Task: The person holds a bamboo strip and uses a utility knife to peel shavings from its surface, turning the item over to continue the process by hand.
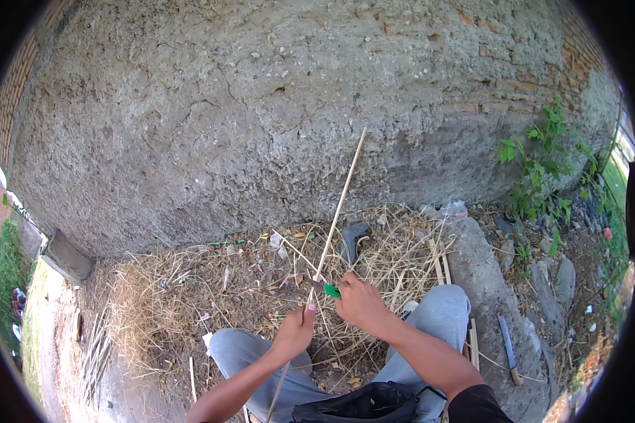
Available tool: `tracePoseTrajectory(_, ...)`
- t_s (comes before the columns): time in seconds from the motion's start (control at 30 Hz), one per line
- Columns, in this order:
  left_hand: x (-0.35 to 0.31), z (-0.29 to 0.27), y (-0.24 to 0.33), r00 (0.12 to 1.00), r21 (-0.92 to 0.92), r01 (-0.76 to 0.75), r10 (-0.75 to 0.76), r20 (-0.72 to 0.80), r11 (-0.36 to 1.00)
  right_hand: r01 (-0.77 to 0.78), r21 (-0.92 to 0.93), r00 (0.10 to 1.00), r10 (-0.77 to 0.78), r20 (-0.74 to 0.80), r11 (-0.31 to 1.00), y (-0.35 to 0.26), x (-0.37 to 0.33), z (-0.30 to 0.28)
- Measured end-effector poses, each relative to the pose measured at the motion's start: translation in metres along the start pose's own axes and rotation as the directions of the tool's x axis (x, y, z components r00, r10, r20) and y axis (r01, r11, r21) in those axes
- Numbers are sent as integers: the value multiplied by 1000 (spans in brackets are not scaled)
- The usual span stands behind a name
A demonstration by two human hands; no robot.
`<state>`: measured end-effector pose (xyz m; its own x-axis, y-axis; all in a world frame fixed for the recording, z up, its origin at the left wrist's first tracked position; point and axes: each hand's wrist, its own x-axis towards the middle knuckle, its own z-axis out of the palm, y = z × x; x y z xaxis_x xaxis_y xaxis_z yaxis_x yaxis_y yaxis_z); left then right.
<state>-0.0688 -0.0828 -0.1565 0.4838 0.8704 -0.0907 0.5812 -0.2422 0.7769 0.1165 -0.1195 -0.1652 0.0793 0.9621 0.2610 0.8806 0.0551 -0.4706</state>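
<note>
A long pale strip of wood or split bamboo [342,201] slants from my lap up and away toward the wall. My left hand [294,333] is closed around its lower part, thumb uppermost. Just above that grip, the short blade of a green-handled knife [331,290] lies across the strip. My right hand [362,302] is wrapped around the knife's handle, so most of the handle is hidden. The strip's lower end runs down past my left wrist between my legs.
A rough plastered wall [261,127] rises in front. Curled shavings [144,296] cover the ground around a dark grey shoe-like object [351,243]. On the concrete ledge [473,257] at right lies a larger knife [508,345]. A black bag [363,402] rests on my lap; pale sticks [97,359] lie left.
</note>
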Motion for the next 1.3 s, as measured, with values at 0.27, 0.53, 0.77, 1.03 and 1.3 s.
tracePoseTrajectory(0.27, -3, 4, -4, 999, 114, 33, -32, -9, 993, -121, -133, 986, 135, 99, 984, -13, 8, -6)
tracePoseTrajectory(0.53, -11, 4, -2, 998, 127, 52, -55, 19, 991, 24, -112, 1000, -22, 21, 993, -1, 10, 23)
tracePoseTrajectory(0.77, -13, 1, 6, 996, 128, 50, -59, 73, 991, -100, -77, 991, 106, 82, 992, -13, 10, 28)
tracePoseTrajectory(1.03, -12, 12, 3, 995, 203, 57, -72, 68, 977, -176, -24, 973, 178, 146, 984, -14, 11, 11)
tracePoseTrajectory(1.3, -19, 18, 5, 997, 446, -74, 77, 12, 892, -236, -87, 961, 245, 124, 968, -7, 16, 26)
